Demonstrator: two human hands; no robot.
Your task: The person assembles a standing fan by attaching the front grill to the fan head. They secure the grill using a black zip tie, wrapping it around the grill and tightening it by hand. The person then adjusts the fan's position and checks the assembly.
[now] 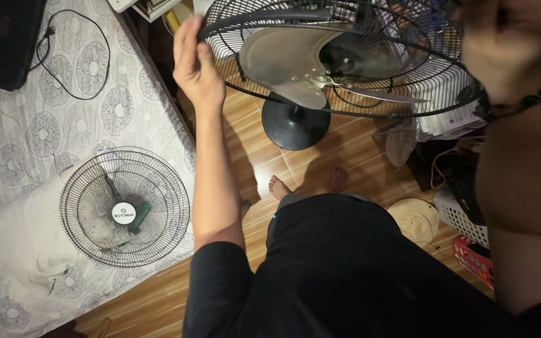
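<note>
Hands (196,62) on fan guard (345,62) rim

Left hand (196,62) on the rim of a standing fan's rear guard (345,94), right hand (511,47) opposite, detached front grille (124,206) on the bed (26,144).

The black wire rear fan guard (345,59) with its grey plastic blades (289,62) stands on a round black base (295,125) on the wooden plank floor (264,156), right of the patterned grey bed cover (26,144). The left hand (195,62) grips the guard's left rim and the right hand (511,44) sits at its right rim. The detached round black wire front grille (124,206) lies on a pale cushion (20,250) near the cover's right edge, with a black cable (73,56) looped toward its far edge.
</note>
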